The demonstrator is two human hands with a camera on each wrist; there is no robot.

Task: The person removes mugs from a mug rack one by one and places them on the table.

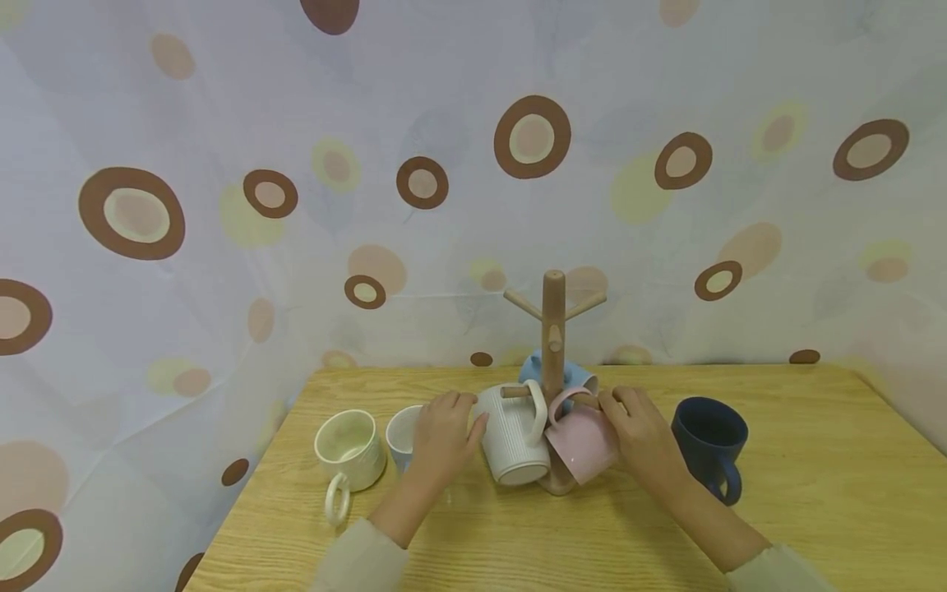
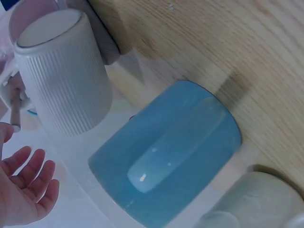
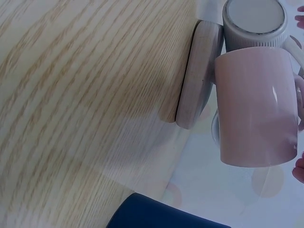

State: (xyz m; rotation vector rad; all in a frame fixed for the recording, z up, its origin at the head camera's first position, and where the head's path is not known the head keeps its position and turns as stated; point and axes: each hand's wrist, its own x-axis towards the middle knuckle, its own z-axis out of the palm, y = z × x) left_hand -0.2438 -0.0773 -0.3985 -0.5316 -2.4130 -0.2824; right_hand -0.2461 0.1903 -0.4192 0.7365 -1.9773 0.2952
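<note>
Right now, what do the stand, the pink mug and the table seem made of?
Stand: probably wood, matte; tan, with rounded pegs.
Pink mug: likely glazed ceramic, glossy; a bright highlight shows.
Table: wood or printed laminate, faintly shiny; streaky grain fits either.

The wood-grained table (image 1: 829, 460) is backed by a pale, creased sheet (image 1: 444, 74) — patterned with brown rings, yellow and peach spots.

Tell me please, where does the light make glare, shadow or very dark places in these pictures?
Head view: light is soft, but the inside of the navy mug looks very dark; left wrist view: a small bright glint on the blue mug, a soft shadow beside it on the wooden table; right wrist view: a short pale highlight on the pink mug.
</note>
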